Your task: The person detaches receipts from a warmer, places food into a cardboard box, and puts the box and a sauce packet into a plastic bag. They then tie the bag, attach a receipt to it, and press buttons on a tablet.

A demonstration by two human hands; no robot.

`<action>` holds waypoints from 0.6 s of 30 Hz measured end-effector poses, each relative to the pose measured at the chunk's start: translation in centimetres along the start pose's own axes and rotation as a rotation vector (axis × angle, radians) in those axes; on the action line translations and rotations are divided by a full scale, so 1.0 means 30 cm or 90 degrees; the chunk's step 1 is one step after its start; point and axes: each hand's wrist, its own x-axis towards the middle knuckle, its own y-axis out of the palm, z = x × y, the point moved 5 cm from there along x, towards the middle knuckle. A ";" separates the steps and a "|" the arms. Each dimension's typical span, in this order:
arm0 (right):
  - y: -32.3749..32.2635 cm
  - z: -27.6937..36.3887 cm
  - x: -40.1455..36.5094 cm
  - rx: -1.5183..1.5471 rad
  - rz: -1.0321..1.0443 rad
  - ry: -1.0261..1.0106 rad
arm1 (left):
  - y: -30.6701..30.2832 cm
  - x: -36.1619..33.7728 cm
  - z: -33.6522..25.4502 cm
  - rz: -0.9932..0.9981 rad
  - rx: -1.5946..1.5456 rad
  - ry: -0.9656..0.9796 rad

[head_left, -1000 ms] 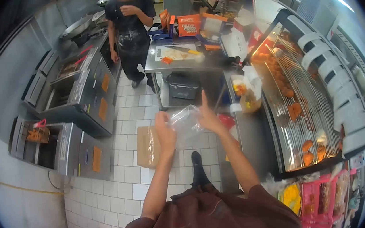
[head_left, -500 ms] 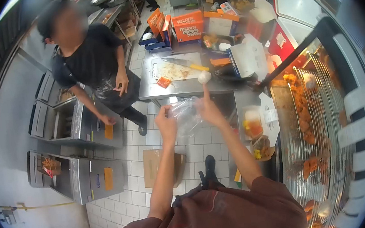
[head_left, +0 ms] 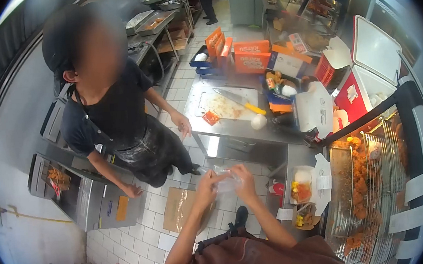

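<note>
A clear plastic bag is stretched between my two hands, low in front of my body and short of the steel table. My left hand pinches one side of it, and my right hand grips the other. Beyond them on the table, a white round wrapped bundle sits by the board's near right corner. The white cutting board carries brown crumbs, a red-orange packet and a knife with a yellow handle.
At left stands a co-worker in a dark apron, both hands low. Orange boxes and an open white box stand on the table. To my right are filled food boxes and a fried-food display. A cardboard box lies on the floor.
My hands have come closer together and nearer my body, with the bag bunched between them. My right index finger no longer points at the round bundle. The co-worker appears closer, and my view has shifted.
</note>
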 end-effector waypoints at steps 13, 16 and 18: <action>-0.002 0.208 -0.422 -0.055 -0.024 0.187 | -0.284 -0.601 -0.039 -0.268 0.315 0.023; 0.032 0.322 -0.519 -0.017 -0.008 0.145 | -0.220 -0.715 0.041 -0.194 0.251 0.164; -0.021 0.386 -0.616 -0.172 -0.139 0.153 | -0.188 -0.794 0.045 -0.127 0.150 0.198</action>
